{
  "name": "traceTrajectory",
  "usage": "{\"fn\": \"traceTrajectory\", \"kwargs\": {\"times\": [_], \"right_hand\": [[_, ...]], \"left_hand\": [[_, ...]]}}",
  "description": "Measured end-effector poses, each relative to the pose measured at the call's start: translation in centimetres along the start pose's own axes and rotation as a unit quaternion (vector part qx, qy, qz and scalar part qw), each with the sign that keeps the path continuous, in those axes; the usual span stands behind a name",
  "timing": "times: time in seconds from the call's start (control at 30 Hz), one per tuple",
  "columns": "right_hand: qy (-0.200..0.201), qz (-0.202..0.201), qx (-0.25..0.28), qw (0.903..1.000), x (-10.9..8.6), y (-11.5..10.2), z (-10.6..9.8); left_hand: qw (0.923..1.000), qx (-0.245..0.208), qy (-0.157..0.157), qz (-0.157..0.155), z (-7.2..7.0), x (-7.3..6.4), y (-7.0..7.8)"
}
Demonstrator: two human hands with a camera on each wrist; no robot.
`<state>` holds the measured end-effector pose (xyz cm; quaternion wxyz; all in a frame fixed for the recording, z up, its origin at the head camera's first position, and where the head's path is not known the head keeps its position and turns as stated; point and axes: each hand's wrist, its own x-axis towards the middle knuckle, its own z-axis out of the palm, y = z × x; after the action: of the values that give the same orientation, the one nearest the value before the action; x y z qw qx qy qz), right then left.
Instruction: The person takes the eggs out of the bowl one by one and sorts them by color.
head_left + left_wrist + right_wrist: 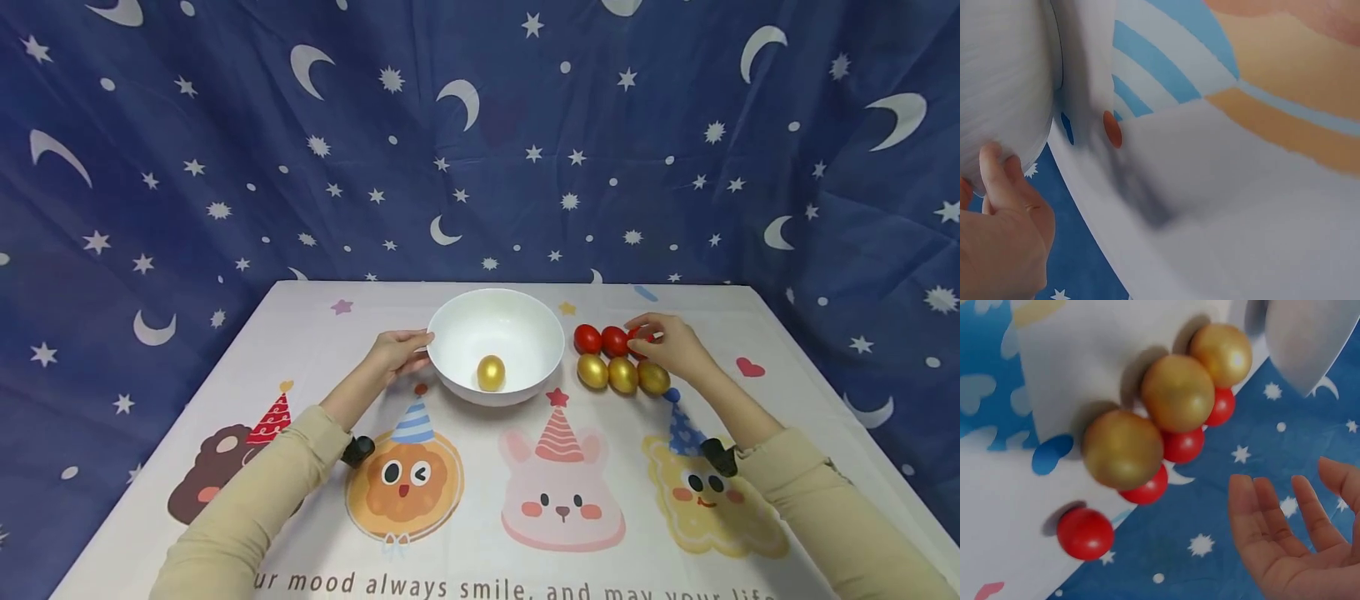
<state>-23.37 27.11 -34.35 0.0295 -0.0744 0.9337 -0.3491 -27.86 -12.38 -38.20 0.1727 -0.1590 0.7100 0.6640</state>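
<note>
My left hand holds the white bowl by its left side, thumb at the rim and fingers against the outer wall. One gold egg lies inside the bowl. To the right of it, gold eggs form a front row, with red eggs in a row behind. My right hand hovers at the right end of the red row and partly hides it. In the right wrist view its fingers are spread with nothing between them, and one red egg sits apart from the others.
A white cloth with cartoon animal prints covers the table. Behind the far table edge hangs a dark blue curtain with moons and stars. Black wrist cameras are strapped under both sleeves.
</note>
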Motion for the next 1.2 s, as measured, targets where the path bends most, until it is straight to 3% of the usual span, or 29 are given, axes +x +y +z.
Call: {"fn": "traceTrajectory", "kwargs": {"times": [0.4, 0.63, 1.0, 1.2], "right_hand": [[0.004, -0.046, -0.003, 0.9989, -0.1, -2.4, 1.4], [-0.004, -0.051, -0.012, 0.9986, 0.0, -3.6, 2.1], [-0.029, -0.071, -0.011, 0.9970, 1.1, -6.6, 3.5], [-0.040, -0.098, -0.004, 0.9944, 2.1, -8.2, 4.6]], "left_hand": [[0.9999, -0.001, 0.013, -0.007, -0.1, 0.2, 0.2], [0.9999, -0.010, 0.007, -0.004, 0.1, 0.1, 0.1], [0.9999, -0.011, 0.011, -0.007, 0.4, 0.4, -0.3], [0.9999, -0.004, 0.007, 0.011, -0.1, 0.2, -0.1]]}}
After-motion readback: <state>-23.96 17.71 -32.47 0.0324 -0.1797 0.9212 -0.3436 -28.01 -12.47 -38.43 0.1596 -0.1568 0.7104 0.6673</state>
